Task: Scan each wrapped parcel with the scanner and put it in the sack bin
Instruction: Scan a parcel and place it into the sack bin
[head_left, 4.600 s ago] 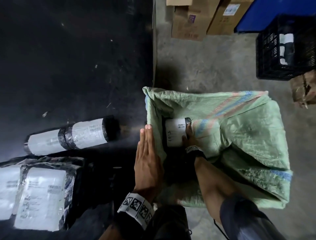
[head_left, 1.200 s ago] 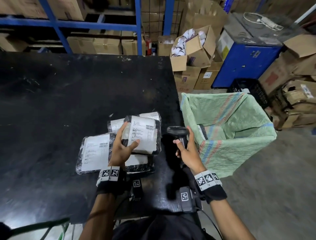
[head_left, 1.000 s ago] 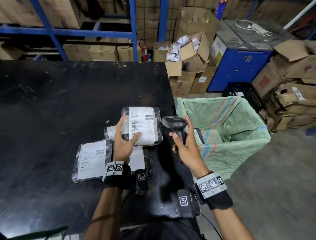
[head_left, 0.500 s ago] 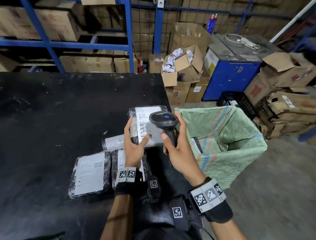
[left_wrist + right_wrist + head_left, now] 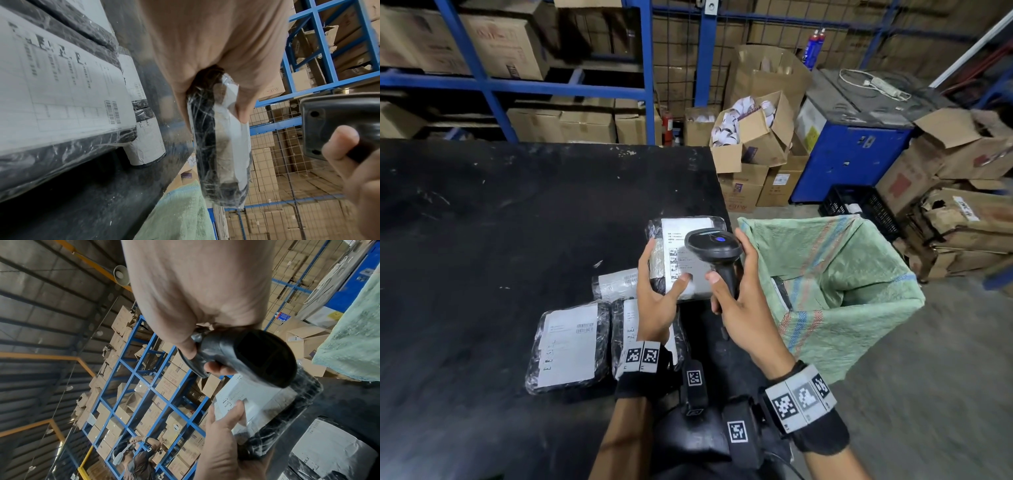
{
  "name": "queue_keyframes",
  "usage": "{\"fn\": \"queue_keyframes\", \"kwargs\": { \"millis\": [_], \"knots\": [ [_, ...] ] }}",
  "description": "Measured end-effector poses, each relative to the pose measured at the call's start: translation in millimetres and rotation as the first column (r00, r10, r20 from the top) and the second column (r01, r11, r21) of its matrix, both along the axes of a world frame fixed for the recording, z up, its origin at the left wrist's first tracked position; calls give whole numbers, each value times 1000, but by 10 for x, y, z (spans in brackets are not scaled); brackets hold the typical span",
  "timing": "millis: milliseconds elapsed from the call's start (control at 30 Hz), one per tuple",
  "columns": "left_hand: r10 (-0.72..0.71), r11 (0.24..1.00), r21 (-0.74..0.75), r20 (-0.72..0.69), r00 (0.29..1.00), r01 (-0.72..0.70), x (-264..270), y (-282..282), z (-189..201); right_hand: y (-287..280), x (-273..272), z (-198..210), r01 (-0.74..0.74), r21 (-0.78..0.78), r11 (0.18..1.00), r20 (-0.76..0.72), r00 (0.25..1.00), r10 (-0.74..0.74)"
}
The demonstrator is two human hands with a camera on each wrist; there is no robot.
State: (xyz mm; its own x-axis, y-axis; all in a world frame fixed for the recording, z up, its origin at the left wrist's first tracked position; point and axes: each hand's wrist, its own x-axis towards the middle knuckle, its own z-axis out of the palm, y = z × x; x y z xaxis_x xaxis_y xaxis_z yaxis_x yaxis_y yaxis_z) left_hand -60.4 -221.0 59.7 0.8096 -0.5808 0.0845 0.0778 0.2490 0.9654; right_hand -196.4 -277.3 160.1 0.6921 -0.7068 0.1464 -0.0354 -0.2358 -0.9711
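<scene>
My left hand [image 5: 657,294] holds a black film-wrapped parcel [image 5: 674,246] with a white label up above the table, thumb on the label and fingers behind it; the left wrist view shows the parcel [image 5: 222,146] edge-on. My right hand [image 5: 736,291] grips the handle of the black scanner [image 5: 714,245], whose head hangs just over the label. In the right wrist view the scanner [image 5: 259,356] faces the parcel [image 5: 263,404]. The green woven sack bin [image 5: 835,291] stands open at the table's right edge. Three more wrapped parcels lie on the table: one [image 5: 568,346], one [image 5: 626,329] under my left wrist, one [image 5: 616,282].
The black table [image 5: 517,222] reaches far to the left and back. Cardboard boxes [image 5: 753,137], a blue cabinet [image 5: 849,161] and a black crate [image 5: 859,205] stand behind the sack. Blue shelving [image 5: 517,85] with boxes lines the back. Grey floor lies to the right.
Earlier my right hand put a parcel into the sack. Since then my left hand has lifted a parcel off the pile and my right hand has brought the scanner over its label.
</scene>
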Motion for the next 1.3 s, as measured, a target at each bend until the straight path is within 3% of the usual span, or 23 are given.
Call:
{"fn": "queue_keyframes", "kwargs": {
  "millis": [400, 600, 867, 1067, 1300],
  "knots": [
    [67, 998, 10, -46, 997, -67, 14, 198, -66, -16, -198, -226, 50, 44, 998, -26, 998, -49],
    [145, 989, 52, -106, 984, -140, 38, 395, -189, -17, -479, -838, 92, 95, 991, -188, 979, -73],
    [198, 978, 75, -50, 979, -194, 30, 678, -306, -105, -545, -1821, 160, 161, 974, -417, 905, -80],
    [194, 980, 61, -78, 978, -189, -61, 795, -313, -187, -305, -2123, 187, 192, 963, -517, 854, -62],
    [195, 977, 110, -103, 975, -183, -166, 839, -263, -308, -35, -2344, 165, 180, 970, -518, 854, -49]
  ]
}}
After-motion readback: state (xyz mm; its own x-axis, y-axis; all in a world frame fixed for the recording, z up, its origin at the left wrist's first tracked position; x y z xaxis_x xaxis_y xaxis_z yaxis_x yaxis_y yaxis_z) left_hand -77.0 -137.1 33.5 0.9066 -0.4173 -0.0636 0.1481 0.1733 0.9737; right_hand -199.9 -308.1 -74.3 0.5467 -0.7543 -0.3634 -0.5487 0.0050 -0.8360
